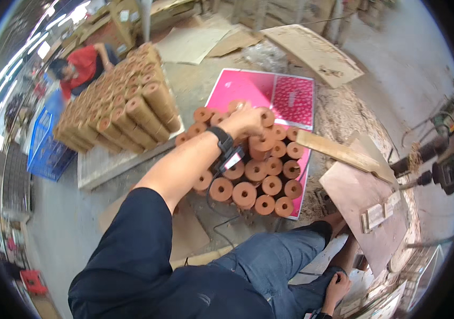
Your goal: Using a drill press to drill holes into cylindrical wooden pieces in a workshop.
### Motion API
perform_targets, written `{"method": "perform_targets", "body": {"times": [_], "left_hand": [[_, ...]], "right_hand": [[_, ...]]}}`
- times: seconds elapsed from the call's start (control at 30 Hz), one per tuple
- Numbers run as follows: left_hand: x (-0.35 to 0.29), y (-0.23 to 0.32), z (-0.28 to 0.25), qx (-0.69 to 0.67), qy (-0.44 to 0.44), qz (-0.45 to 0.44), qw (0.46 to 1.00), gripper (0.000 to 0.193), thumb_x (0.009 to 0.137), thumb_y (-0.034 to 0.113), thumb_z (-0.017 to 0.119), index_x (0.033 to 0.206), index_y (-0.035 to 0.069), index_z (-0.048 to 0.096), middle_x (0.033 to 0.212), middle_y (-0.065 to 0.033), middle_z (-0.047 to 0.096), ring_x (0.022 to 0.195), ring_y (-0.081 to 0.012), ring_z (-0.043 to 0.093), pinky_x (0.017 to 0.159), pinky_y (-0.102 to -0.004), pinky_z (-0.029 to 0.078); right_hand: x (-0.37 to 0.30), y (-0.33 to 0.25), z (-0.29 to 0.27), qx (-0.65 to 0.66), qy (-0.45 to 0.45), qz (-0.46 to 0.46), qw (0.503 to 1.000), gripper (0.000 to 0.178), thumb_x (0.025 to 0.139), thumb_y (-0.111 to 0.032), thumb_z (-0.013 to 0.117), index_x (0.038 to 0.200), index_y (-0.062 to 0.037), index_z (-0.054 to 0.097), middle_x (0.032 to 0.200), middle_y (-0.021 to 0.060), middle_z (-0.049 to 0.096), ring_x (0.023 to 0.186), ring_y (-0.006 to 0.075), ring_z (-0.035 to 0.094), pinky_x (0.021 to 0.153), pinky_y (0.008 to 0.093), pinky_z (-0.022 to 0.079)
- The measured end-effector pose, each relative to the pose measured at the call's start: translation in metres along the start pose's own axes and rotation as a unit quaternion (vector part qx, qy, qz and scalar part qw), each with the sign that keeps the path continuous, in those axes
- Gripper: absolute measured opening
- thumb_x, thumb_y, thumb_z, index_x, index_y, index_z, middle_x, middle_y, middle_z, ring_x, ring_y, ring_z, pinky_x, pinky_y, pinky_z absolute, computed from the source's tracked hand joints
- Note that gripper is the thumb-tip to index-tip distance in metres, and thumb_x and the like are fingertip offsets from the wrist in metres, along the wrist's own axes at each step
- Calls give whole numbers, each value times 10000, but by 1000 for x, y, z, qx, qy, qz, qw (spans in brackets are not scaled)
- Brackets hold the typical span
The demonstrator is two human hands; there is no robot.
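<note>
My left hand (245, 121), with a watch on its wrist, reaches over a cluster of upright reddish-brown cylinders (244, 194), each with a hole in its centre. Its fingers close on the top of one cylinder (260, 151), which stands higher than those around it; the grip is partly blurred. Under the cluster lies a pink printed sheet (243, 87). My right hand (338, 288) rests by my knee at the lower right, holding nothing that I can see, its fingers loosely laid.
At the left, a block of stacked brown cylinders (126, 109) stands on a pale board (96, 173). Beyond it are a blue crate (49, 154) and a person in red (84, 63). A wooden plank (338, 151) and a brown sheet (357, 196) lie right of the cluster.
</note>
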State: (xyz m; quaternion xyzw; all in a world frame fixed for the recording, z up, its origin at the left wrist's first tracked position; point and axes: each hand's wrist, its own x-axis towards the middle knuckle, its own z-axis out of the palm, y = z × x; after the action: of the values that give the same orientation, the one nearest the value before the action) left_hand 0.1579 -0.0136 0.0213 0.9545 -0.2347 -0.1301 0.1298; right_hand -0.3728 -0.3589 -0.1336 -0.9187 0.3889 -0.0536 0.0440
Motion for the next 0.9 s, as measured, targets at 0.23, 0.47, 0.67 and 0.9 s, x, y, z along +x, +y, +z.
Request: {"method": "perform_targets", "body": {"times": [0.23,0.47,0.67,0.9], "left_hand": [[-183,-195,-23,-96,303,-45,947,553,757,321,712,1216,35,596,1154,-230,635,1090,-348,609,949,-396,475],[-372,-345,128,-120,62,-504,853,668,729,423,771,1235,26,592,1246,-205,607,1153,-350,580,1005,-394,440],[-330,-376,200,-187,148,-467,851,875,676,367,812,1394,44,432,1327,-277,512,1277,-429,449,1046,-470,391],[-285,-397,219,-202,-44,-596,776,1128,619,384,847,1496,74,208,1475,-346,150,1375,-489,185,1091,-526,308]], "right_hand": [[4,9,-2,8,-59,-30,998,206,849,-188,628,1008,-66,676,980,142,645,933,349,588,823,436,467],[8,-37,-47,12,-213,36,976,381,941,-228,548,1220,25,605,1228,215,617,1144,339,567,1003,376,415],[-6,-58,-72,17,-155,29,987,388,944,-272,568,1175,34,628,1153,216,653,1088,352,597,978,387,438],[-22,-74,-88,38,-145,67,986,393,943,-285,576,1174,29,630,1153,211,654,1083,342,602,971,380,444]]}}
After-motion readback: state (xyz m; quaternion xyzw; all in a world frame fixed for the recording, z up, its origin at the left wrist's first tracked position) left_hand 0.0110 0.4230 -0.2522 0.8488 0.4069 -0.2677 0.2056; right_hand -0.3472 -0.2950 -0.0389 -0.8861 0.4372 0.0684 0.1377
